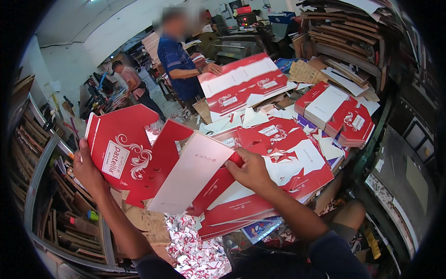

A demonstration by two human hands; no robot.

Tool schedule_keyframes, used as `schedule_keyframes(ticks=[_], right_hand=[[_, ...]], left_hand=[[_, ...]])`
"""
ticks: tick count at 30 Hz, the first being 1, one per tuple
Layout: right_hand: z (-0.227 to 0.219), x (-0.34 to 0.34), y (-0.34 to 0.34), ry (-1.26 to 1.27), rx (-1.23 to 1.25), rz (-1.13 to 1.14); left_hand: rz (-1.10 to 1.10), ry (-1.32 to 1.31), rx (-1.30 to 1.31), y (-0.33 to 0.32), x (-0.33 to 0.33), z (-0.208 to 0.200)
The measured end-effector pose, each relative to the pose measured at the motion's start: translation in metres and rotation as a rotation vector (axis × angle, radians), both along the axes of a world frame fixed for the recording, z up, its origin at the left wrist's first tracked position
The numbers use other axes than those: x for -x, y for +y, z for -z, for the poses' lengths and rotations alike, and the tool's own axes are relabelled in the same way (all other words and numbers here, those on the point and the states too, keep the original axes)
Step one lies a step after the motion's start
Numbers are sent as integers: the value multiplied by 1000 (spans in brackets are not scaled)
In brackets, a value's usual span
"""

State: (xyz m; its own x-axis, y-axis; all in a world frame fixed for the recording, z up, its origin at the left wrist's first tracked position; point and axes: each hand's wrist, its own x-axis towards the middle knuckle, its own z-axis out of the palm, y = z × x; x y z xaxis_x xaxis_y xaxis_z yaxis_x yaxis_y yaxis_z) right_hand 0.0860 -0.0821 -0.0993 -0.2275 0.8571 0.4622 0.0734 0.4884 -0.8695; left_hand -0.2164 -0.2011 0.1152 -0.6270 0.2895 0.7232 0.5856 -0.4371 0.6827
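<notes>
A red and white die-cut box blank [162,162], printed with a white label and swirls, is held up in front of me, tilted. My left hand [88,162] grips its left edge, the thumb pointing up. Closed on its right edge is my right hand [248,169], thumb on the near face. Whether it is one blank or a few together I cannot tell. Beyond my right hand lies a pile of printed red and white sheets [302,162] with torn scraps on it. Further right sits a neat stack of cut box blanks [325,109].
Across the table a person in a blue shirt [174,56] holds a large printed sheet [246,81]. Another person [132,81] works farther back. Red and white paper scraps [197,246] heap below me. A metal-framed rack [30,186] stands left; wooden boards [344,37] are stacked far right.
</notes>
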Motion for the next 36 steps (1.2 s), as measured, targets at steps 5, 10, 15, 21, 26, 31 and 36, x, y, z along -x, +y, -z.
schedule_keyframes(ticks=[5,10,15,21,26,31,36], right_hand=[[3,11,3,22,-83,210],[15,5,11,187,-195,126],[13,2,12,-124,-64,274],[26,-5,27,37,26,233],[26,-11,19,230,45,97],[19,-23,13,456,238,-233],[12,-51,10,362,437,-543]], left_hand=[[-142,89,29,-3,-17,9],[-293,115,79,0,-18,6],[-289,127,96,2,-26,27],[-81,0,-46,6,-40,23],[-155,15,42,22,-4,31],[-126,-53,15,21,-5,34],[-33,-48,40,25,20,44]])
